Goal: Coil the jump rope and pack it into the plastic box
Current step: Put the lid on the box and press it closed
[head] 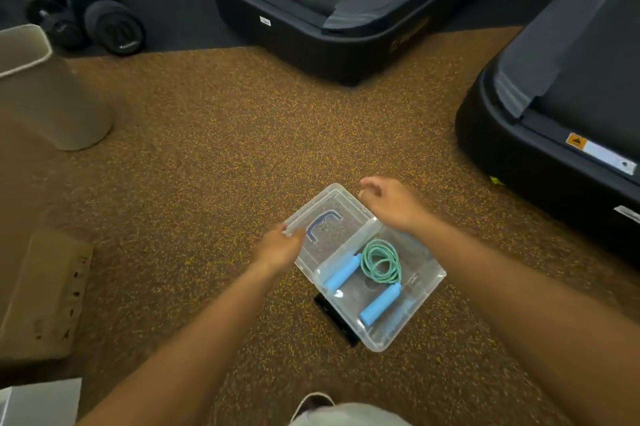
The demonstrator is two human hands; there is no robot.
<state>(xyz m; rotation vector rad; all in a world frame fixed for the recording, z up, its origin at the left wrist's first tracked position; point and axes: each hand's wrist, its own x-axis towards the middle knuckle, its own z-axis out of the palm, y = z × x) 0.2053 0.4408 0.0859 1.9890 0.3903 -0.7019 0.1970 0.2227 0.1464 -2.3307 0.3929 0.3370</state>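
left to right then. my left hand (278, 247) is on the near-left edge of the clear lid (329, 217), fingers curled onto the rim so i'd call that a grip, though the fingertips are partly tucked under and i can't see how firm it is. the lid lies flat on the speckled floor (207, 148), open side up, with its blue handle (323, 223) showing through, and it sits right against the far-left side of the plastic box (426, 283).

the jump rope (381, 261) is already in the box: green cord coiled at the far end, the two blue grips (341, 271) lying side by side, long axes running along the box's length, nothing poking over the rim as far as i can tell.

my right hand (391, 204) hovers over the lid's far-right edge, fingers loosely curled and holding nothing, not quite touching.

so what matters is that the lid lies between my hands, and the box is toward me and to the right of it. next i'd guess it's flip the lid over onto the box. plenty of bare floor on the left; the treadmill (554, 148) on the right is well apart.
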